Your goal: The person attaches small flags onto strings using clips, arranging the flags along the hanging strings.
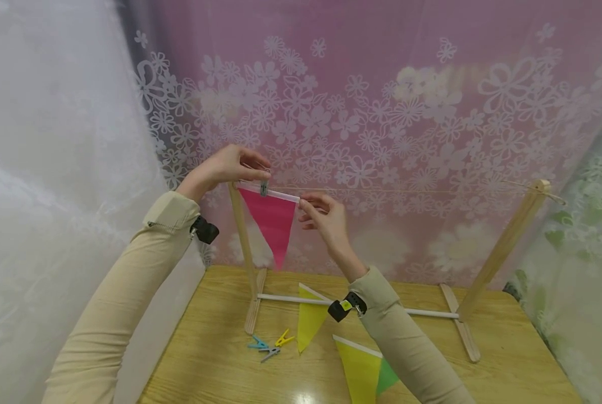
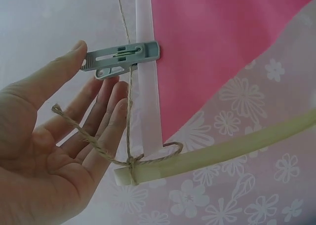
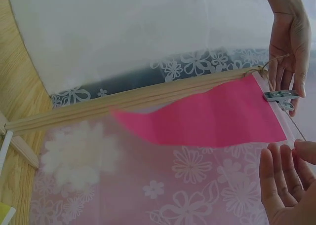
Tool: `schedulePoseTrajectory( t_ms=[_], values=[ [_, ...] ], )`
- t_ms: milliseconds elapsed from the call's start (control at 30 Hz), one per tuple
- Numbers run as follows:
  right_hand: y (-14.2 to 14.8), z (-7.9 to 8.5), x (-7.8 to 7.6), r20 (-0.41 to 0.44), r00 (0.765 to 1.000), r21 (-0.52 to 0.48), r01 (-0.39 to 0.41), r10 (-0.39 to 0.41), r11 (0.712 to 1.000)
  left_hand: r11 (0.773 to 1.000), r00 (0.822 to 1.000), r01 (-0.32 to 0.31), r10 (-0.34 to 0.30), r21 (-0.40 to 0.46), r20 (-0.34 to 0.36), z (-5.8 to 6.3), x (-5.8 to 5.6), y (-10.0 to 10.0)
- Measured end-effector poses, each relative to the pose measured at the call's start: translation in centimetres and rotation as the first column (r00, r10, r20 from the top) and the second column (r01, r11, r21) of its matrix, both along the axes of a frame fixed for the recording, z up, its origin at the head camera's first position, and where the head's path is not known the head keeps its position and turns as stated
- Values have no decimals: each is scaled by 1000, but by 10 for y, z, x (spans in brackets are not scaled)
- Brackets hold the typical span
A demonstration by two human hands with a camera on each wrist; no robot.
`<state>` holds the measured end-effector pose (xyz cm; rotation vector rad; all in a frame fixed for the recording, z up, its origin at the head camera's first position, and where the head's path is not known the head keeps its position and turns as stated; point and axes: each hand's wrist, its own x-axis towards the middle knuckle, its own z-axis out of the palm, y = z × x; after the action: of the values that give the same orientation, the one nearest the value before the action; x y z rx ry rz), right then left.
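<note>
A pink triangular pennant with a white top band hangs at a twine line, near the left wooden post. A grey clothespin clips its band to the twine. My left hand pinches the clothespin's handles, thumb on one and fingers at the other. At the pennant's right top corner, my right hand holds the band's end between thumb and index finger. In the right wrist view, the pennant's tip points toward the table. Knotted twine wraps the post's top.
Blue, grey and yellow clothespins lie on the wooden table. Yellow pennants and a green one lie there too. A white bar joins the left post to the right post. A flowered curtain hangs behind.
</note>
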<state>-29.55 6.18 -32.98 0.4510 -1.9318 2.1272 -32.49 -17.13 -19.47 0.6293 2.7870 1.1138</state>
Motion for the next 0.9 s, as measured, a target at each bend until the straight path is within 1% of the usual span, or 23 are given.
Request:
schedulePoseTrajectory(
  t_ms=[267,400,533,667,767,833,900],
  values=[
    [4,-3,2,-16,1000,19,12,-12,1000,1000,1000,16,-16,10,2,1,2,-1],
    [6,-3,4,-14,1000,31,11,-11,999,1000,1000,17,-17,3,-6,2,4,-1],
    [8,-4,6,-14,1000,34,8,-7,999,1000,1000,4,-4,0,-4,2,6,0],
    [9,-4,7,-24,1000,28,4,-3,1000,999,1000,-21,21,34,-4,3,7,0],
    [10,-5,8,-33,999,29,8,-7,1000,994,998,-40,45,101,-43,3,9,0],
    [11,-6,8,-36,999,34,13,-12,999,986,994,-38,54,162,-96,1,12,0],
    [12,-8,9,-45,999,41,18,-16,999,975,985,-22,59,220,-163,-2,15,1]
  ],
)
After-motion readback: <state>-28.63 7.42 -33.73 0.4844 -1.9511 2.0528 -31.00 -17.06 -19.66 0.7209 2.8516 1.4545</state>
